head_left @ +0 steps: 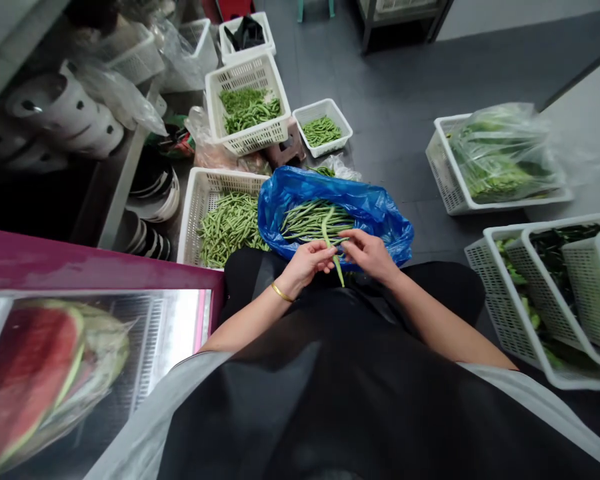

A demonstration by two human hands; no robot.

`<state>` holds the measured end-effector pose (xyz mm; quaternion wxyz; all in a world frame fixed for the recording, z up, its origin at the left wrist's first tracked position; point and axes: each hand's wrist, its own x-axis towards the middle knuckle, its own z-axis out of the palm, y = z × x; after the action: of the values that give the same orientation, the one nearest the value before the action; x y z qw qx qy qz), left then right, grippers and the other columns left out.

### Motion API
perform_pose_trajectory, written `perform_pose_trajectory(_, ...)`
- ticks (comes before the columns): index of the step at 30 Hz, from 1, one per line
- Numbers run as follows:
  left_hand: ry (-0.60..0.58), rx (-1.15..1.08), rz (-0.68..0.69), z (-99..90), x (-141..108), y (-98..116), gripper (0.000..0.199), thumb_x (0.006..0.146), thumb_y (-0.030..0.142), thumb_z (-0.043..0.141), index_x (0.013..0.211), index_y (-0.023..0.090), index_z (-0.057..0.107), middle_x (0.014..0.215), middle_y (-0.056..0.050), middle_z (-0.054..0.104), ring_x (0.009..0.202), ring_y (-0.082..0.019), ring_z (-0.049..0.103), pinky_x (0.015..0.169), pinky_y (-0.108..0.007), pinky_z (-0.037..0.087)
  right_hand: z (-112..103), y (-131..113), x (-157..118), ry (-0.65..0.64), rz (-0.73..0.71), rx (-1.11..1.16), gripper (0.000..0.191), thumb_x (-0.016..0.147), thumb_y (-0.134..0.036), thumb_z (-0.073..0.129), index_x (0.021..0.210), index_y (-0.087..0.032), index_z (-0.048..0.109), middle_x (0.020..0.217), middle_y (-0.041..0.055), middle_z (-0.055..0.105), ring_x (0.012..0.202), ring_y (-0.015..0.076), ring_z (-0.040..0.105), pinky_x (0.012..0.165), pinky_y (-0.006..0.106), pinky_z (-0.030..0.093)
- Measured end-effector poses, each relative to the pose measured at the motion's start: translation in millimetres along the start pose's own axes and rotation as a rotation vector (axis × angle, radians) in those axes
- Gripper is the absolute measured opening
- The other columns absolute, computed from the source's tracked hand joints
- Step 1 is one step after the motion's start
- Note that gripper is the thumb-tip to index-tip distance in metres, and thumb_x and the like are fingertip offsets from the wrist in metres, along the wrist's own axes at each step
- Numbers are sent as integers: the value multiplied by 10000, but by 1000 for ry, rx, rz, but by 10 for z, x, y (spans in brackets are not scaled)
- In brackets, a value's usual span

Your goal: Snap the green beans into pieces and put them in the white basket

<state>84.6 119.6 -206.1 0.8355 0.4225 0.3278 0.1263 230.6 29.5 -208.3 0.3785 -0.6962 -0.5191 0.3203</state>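
Note:
A long green bean (339,269) is pinched between the thumb and fingers of my left hand (311,262), its ends sticking out above and below. Close on the bean's right side is my right hand (370,254), fingers curled but apart, with nothing visible in them. Both hands are over the near edge of a blue plastic bag (380,212). Inside the bag lies a heap of long whole green beans (310,220). To the left, a white basket (193,200) holds many shorter bean pieces (233,227).
Farther off, a white basket (215,100) and a small white basket (347,127) hold green vegetables. Bagged greens fill a crate (443,167) at right, above several nested baskets (500,287). A glass-topped case with cut watermelon (30,360) stands at near left.

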Motion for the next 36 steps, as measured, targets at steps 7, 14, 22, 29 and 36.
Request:
perform_pose_trajectory(7,105,-99,133,53,-132,16,324,589,326,771,771,118,601,655,-2,623,558,-82,582,528,-192,443,71,-197,-350,-172,65,-142,379,862,-420,402,659,-165,596,553,28,575,528,132,541,563,245,419)
perform_pose_trajectory(14,-44,-337,17,108,-220,-49,209,702,297,696,767,113,622,621,-9,596,509,-54,521,524,-182,418,46,-415,-604,235,-125,-77,422,895,-464,325,684,-191,567,606,52,572,572,150,523,607,275,422)
perform_pose_trajectory(22,-168,-210,82,26,-230,20,265,687,360,695,726,118,593,533,9,518,453,-70,472,489,-213,406,-163,-351,-497,-855,1,-2,401,777,-510,536,654,-140,632,567,-7,562,513,88,463,516,211,368)
perform_pose_trajectory(29,-396,-58,-6,-72,-229,37,293,653,388,648,594,120,547,518,-28,535,466,-124,523,540,-284,469,-330,-127,-81,-169,152,316,590,756,-542,555,1192,-146,516,691,11,604,516,108,528,501,234,416)
perform_pose_trajectory(36,-70,521,99,-154,-34,-229,235,673,236,542,480,144,444,450,0,465,468,-99,441,481,-224,372,-45,-592,-221,32,-417,-17,304,841,-466,505,807,-183,611,731,64,638,653,146,589,599,256,463)
